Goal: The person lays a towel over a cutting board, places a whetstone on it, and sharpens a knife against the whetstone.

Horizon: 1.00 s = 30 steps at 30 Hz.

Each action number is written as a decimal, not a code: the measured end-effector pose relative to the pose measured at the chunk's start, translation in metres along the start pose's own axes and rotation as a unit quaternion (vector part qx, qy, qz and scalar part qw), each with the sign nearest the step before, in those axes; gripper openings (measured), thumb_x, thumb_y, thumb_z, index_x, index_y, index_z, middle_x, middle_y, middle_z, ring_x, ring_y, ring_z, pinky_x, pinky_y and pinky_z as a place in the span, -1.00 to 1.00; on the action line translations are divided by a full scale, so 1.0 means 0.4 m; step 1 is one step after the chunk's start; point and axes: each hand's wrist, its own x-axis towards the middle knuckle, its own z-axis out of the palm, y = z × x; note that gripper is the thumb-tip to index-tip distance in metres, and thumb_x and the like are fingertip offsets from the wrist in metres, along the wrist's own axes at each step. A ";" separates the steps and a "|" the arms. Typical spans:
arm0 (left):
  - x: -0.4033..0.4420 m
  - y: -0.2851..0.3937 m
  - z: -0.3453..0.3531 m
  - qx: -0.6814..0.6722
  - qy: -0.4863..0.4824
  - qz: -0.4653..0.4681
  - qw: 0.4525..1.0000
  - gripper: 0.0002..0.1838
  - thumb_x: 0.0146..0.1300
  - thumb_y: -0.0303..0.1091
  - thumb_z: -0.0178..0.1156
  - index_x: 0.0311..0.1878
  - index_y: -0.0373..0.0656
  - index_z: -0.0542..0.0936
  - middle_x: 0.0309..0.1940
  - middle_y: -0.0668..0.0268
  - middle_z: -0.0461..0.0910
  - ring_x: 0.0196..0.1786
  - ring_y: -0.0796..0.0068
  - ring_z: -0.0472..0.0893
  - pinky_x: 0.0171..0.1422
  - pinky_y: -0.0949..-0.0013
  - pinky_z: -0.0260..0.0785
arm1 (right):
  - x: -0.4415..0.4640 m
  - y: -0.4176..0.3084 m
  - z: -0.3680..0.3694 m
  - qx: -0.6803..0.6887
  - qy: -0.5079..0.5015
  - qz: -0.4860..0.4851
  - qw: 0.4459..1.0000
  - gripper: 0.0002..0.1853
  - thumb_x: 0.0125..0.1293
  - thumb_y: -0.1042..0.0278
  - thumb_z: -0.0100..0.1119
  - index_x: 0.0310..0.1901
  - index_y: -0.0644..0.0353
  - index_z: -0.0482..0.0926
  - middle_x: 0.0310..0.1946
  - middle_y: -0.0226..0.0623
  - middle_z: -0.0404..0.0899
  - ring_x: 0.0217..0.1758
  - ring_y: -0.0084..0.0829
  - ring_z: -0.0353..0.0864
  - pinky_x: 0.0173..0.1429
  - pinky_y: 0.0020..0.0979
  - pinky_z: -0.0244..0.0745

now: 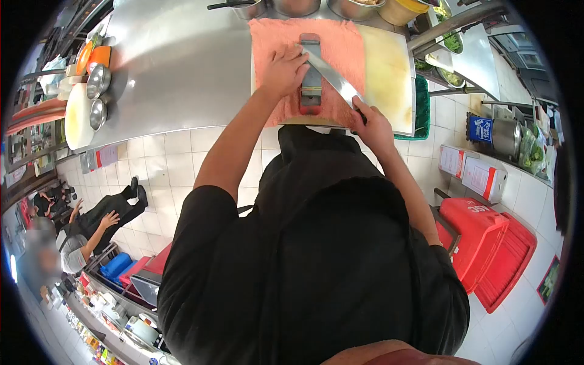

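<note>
Head | right hand [372, 128] — gripping knife [338, 83] | left hand [283, 72] — flat on blade [325, 70] | bowl [350, 11]: tan food [366, 2]

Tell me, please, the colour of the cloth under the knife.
The cloth is salmon pink; head view shows it.

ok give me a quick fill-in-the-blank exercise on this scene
The hand nearer the tip of the knife is the person's ____ one.
The sharpening stone lies on a ____ cloth.
The person's short-sleeved top is ____.

Missing words: left, pink, black.
</note>
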 end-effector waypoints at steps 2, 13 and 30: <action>-0.023 0.020 -0.021 -0.002 -0.046 -0.001 0.999 -0.58 0.50 -0.12 0.23 0.34 0.01 0.70 0.46 0.31 0.57 0.50 -0.03 0.44 0.57 -0.15 0.25 | -0.026 -0.002 -0.011 -0.007 -0.022 0.010 1.000 -0.61 0.54 0.08 0.25 0.32 -0.12 0.66 -0.21 0.02 0.69 -0.14 0.14 0.74 -0.04 0.05 0.65; 0.020 -0.023 -0.031 0.029 -0.042 -0.017 0.999 -0.57 0.53 -0.06 0.17 0.37 0.10 0.66 0.46 0.28 0.55 0.51 -0.07 0.44 0.56 -0.21 0.24 | 0.046 0.020 0.040 0.021 0.006 -0.024 0.999 -0.57 0.50 0.07 0.30 0.34 -0.13 0.65 -0.10 -0.02 0.74 -0.05 0.09 0.77 0.03 0.00 0.67; -0.088 0.062 -0.041 -0.005 -0.035 -0.029 0.999 -0.64 0.49 -0.09 0.19 0.24 0.07 0.74 0.39 0.31 0.60 0.47 0.04 0.46 0.54 -0.21 0.20 | -0.051 0.049 0.013 0.000 -0.035 0.018 0.999 -0.53 0.57 -0.06 0.18 0.43 -0.22 0.55 -0.06 -0.03 0.78 -0.02 0.10 0.77 0.03 0.06 0.66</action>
